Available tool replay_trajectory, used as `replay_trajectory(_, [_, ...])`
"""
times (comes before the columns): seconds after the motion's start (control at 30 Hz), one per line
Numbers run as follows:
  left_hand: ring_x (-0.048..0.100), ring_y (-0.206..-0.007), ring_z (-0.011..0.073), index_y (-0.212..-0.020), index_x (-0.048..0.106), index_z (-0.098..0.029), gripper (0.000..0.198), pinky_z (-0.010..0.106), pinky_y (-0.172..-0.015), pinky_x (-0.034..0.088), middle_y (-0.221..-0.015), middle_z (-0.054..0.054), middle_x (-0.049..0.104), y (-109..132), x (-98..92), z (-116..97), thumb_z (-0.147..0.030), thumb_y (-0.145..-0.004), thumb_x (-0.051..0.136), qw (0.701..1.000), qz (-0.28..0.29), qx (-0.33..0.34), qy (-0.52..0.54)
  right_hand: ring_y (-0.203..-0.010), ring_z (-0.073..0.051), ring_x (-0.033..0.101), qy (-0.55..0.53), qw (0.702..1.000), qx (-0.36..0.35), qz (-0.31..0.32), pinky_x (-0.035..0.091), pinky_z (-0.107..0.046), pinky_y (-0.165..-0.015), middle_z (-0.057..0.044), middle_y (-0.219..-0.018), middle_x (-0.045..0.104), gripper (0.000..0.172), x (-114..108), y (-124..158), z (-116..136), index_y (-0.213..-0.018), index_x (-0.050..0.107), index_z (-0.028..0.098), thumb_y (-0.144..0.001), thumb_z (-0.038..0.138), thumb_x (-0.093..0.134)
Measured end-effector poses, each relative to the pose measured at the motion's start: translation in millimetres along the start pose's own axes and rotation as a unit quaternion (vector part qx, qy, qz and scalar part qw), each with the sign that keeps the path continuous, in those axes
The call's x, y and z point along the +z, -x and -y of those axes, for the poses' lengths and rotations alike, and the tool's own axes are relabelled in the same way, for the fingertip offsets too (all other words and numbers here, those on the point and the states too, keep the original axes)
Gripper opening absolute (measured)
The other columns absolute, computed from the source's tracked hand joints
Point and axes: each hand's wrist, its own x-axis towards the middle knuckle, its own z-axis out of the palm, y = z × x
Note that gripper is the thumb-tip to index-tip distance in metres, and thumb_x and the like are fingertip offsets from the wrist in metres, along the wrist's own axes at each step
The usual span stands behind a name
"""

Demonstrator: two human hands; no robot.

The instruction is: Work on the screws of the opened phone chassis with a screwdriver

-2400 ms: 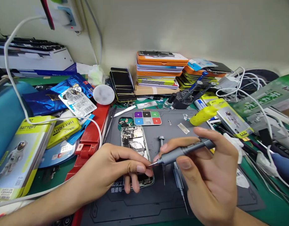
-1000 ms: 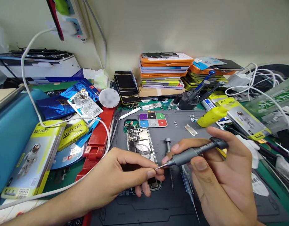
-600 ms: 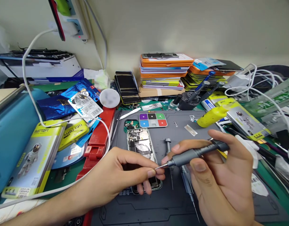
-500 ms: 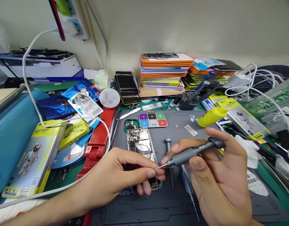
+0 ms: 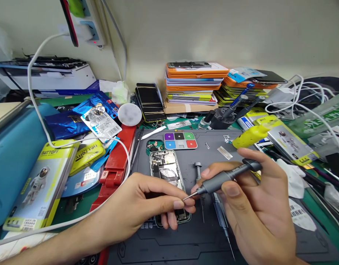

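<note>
Right hand shifts its index finger inward since earlier, pinching screwdriver. Left hand presses fingertips together at its tip; opened phone beneath.

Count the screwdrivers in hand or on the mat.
3: one screwdriver in the right hand; on the mat, partly covered, a second screwdriver right of the opened phone and a third screwdriver further right. Others may be hidden.

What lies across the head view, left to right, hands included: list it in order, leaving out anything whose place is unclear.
Grey-and-yellow BATTERY box, red fixture, left hand, right hand holding the grey screwdriver, bottle with green labelling.
</note>
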Motion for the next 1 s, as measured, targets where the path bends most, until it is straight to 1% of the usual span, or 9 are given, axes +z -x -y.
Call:
replay_trajectory(0.1, [0.069, -0.073, 0.0055, -0.106, 0.085, -0.023, 0.025, 0.012, -0.069, 0.053, -0.100, 0.003, 0.078, 0, -0.5, 1, -0.043, -0.097, 0.073, 1.000, 0.001, 0.002, 0.003, -0.084, -0.006, 0.073, 0.010, 1.000, -0.002, 0.004, 0.067, -0.019, -0.077, 0.000, -0.101, 0.068, 0.047, -1, 0, 0, -0.139, 0.040, 0.043, -0.096, 0.024, 0.049])
replay_trajectory(0.23, [0.069, -0.073, 0.0063, -0.106, 0.085, -0.022, 0.025, 0.013, -0.070, 0.054, -0.101, 0.004, 0.078, 0, 0.4, 1, -0.042, -0.096, 0.074, 1.000, 0.000, -0.001, 0.006, -0.084, -0.003, 0.072, 0.027, 1.000, -0.009, 0.010, 0.065, -0.012, -0.077, 0.002, -0.098, 0.070, 0.045, 0, -1, 2, -0.137, 0.040, 0.041, -0.096, 0.026, 0.051])
replay_trajectory(0.37, [0.069, -0.073, 0.0065, -0.106, 0.085, -0.022, 0.024, 0.013, -0.070, 0.054, -0.100, 0.004, 0.078, 0, 0.7, 1, -0.041, -0.096, 0.074, 1.000, 0.000, 0.001, 0.011, -0.078, -0.005, 0.072, 0.021, 0.999, 0.033, 0.002, 0.064, -0.013, -0.071, 0.004, -0.093, 0.071, 0.041, 1, -5, 2, -0.133, 0.039, 0.038, -0.095, 0.035, 0.055])
replay_trajectory(0.47, [0.069, -0.073, 0.0066, -0.106, 0.086, -0.022, 0.024, 0.013, -0.070, 0.054, -0.100, 0.005, 0.078, 0, 0.1, 1, -0.040, -0.096, 0.074, 1.000, 0.004, 0.006, 0.010, -0.074, -0.006, 0.072, -0.002, 0.998, 0.067, 0.012, 0.062, -0.013, -0.066, 0.004, -0.093, 0.071, 0.043, 3, -9, 2, -0.132, 0.036, 0.035, -0.094, 0.038, 0.057])
replay_trajectory(0.6, [0.070, -0.073, 0.0063, -0.107, 0.085, -0.023, 0.023, 0.012, -0.069, 0.054, -0.104, 0.005, 0.078, 0, -0.5, 1, -0.040, -0.096, 0.074, 1.000, 0.011, 0.005, 0.016, -0.071, -0.006, 0.070, -0.035, 0.993, 0.115, 0.011, 0.062, -0.015, -0.065, 0.002, -0.092, 0.069, 0.049, 4, -11, 2, -0.134, 0.034, 0.030, -0.093, 0.042, 0.058])
replay_trajectory(0.73, [0.069, -0.074, 0.0063, -0.109, 0.085, -0.023, 0.024, 0.013, -0.071, 0.055, -0.104, 0.005, 0.078, -1, -0.3, 4, -0.040, -0.097, 0.074, 1.000, 0.014, 0.008, 0.012, -0.065, -0.008, 0.067, -0.054, 0.987, 0.150, 0.019, 0.061, -0.023, -0.058, 0.002, -0.092, 0.066, 0.053, 2, -12, -1, -0.138, 0.033, 0.034, -0.093, 0.045, 0.057])
replay_trajectory(0.8, [0.069, -0.074, 0.0067, -0.109, 0.085, -0.021, 0.026, 0.014, -0.073, 0.056, -0.101, 0.004, 0.078, -3, 0.5, 5, -0.041, -0.098, 0.072, 1.000, 0.004, 0.007, 0.008, -0.065, -0.008, 0.067, -0.062, 0.983, 0.168, 0.026, 0.060, -0.023, -0.058, 0.002, -0.093, 0.066, 0.052, 1, -15, -3, -0.139, 0.033, 0.035, -0.093, 0.045, 0.055])
replay_trajectory(0.9, [0.069, -0.073, 0.0070, -0.110, 0.082, -0.015, 0.030, 0.015, -0.072, 0.058, -0.100, 0.004, 0.078, -6, 2.2, 4, -0.040, -0.099, 0.070, 0.999, -0.032, 0.004, 0.009, -0.067, -0.007, 0.068, -0.082, 0.984, 0.157, 0.032, 0.061, -0.019, -0.062, 0.002, -0.093, 0.066, 0.049, 0, -19, -4, -0.139, 0.034, 0.034, -0.094, 0.041, 0.054])
replay_trajectory(1.0, [0.069, -0.069, 0.0080, -0.109, 0.077, -0.009, 0.034, 0.016, -0.068, 0.059, -0.100, 0.007, 0.078, -8, 2.4, 3, -0.040, -0.101, 0.067, 0.997, -0.069, 0.005, 0.032, -0.071, -0.009, 0.070, -0.067, 0.993, 0.096, 0.012, 0.064, -0.022, -0.064, 0.001, -0.093, 0.068, 0.045, 0, -17, 0, -0.139, 0.037, 0.034, -0.096, 0.034, 0.050])
